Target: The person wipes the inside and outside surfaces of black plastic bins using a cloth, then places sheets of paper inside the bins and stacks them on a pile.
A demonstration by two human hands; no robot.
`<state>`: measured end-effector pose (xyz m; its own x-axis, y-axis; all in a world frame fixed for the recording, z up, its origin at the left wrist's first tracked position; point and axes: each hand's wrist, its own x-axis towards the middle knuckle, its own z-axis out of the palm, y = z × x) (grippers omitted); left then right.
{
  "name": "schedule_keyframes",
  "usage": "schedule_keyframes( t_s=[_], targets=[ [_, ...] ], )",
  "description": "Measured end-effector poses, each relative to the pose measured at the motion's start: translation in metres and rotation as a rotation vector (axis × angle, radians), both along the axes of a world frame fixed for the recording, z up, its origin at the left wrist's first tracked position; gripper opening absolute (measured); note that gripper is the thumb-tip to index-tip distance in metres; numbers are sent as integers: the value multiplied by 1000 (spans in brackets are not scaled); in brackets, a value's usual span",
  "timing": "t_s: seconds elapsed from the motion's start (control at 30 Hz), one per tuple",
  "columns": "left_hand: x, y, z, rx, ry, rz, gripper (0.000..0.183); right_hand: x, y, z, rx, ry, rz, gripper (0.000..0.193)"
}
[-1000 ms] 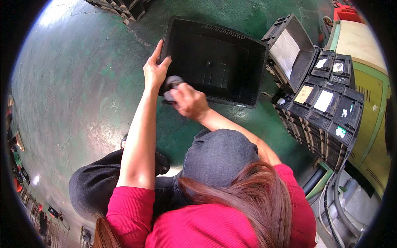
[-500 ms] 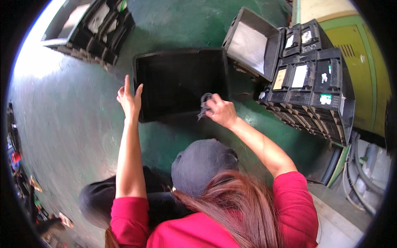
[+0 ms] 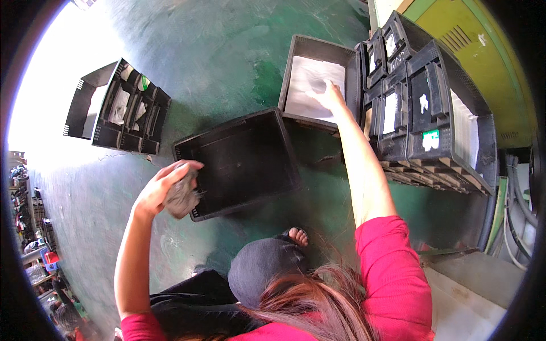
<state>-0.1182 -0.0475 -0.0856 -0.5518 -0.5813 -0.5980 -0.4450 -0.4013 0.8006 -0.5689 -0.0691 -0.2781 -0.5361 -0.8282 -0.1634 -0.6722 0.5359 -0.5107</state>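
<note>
My left hand (image 3: 161, 186) is closed on a crumpled grey rag (image 3: 183, 198), beside the near-left corner of a black plastic crate (image 3: 242, 165). That crate lies on the floor in front of me, its bare inside facing up and turned at an angle. At the far right, my right hand (image 3: 331, 99) reaches over a second black crate (image 3: 291, 79) lined with a white sheet (image 3: 298, 94). The right fingers look spread, with nothing visible between them; blur hides whether they touch the sheet.
Stacked black crates (image 3: 412, 108) with paper labels stand at the right, before a green metal cabinet (image 3: 472, 42). Another crate stack (image 3: 122, 113) stands at the far left on the green floor (image 3: 227, 62). Hoses (image 3: 515, 210) run along the lower right.
The rag has passed from my right hand to my left. My right hand has moved from the bare crate to the lined one. The bare crate sits more askew; the view has shifted.
</note>
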Motion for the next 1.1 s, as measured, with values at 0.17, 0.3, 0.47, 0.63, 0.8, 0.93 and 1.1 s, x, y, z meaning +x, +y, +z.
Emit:
schedule_keyframes(
  t_s=[0.17, 0.3, 0.47, 0.63, 0.8, 0.93, 1.1],
  targets=[
    [47, 29, 43, -9, -66, 194, 35, 28, -21, -19, 489, -32, -134, 129],
    [82, 70, 87, -72, -94, 376, 44, 20, -30, -57, 620, -13, -154, 102],
    [117, 95, 69, -169, 23, 609, 49, -102, -24, -151, 406, -96, -50, 94],
    [124, 100, 60, -174, -36, 776, 47, 3, -36, -82, 651, 27, -162, 131],
    [126, 96, 57, -184, -33, 775, 49, 3, -30, -69, 643, 145, -58, 100],
    [126, 97, 57, -205, -50, 766, 48, -31, -26, -72, 288, -10, -70, 52],
    [128, 96, 56, -204, -50, 731, 48, -51, -3, -42, -512, -1202, -224, 30]
  ],
)
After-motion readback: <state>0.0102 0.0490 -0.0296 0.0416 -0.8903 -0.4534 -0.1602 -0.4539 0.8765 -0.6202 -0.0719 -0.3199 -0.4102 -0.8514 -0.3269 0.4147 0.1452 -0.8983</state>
